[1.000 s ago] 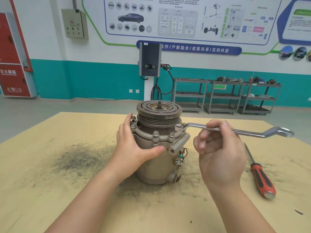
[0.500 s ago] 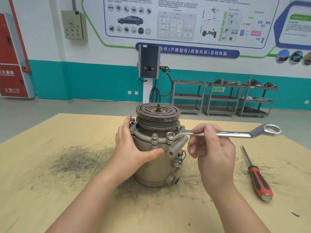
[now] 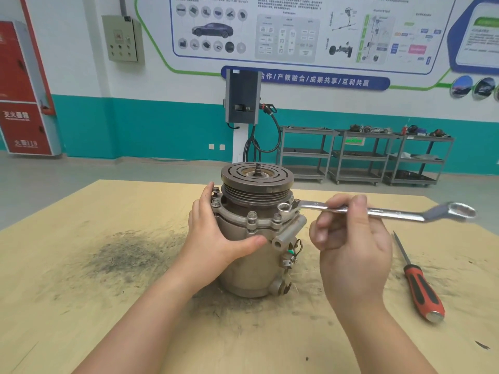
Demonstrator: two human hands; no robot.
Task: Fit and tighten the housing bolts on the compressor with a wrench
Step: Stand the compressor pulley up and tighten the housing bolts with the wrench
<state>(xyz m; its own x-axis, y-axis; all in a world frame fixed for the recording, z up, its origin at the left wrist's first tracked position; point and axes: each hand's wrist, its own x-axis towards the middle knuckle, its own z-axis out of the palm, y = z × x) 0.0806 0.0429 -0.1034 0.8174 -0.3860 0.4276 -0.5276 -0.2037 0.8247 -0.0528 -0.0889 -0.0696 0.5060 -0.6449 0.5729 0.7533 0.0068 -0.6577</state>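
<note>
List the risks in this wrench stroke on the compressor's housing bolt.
1. The wrench is only pinched near mid-shank by the right hand, so its ring end may slip off the bolt.
2. The compressor stands unclamped on the table, steadied only by the left hand; a hard pull could tip it.

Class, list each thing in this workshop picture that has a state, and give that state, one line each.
Compressor: upright on the table, steadied by the left hand.
Ring wrench: held by the right hand, near ring over a flange bolt.
Front flange bolt: seated in the flange.
Screwdriver: lying flat, untouched.
</note>
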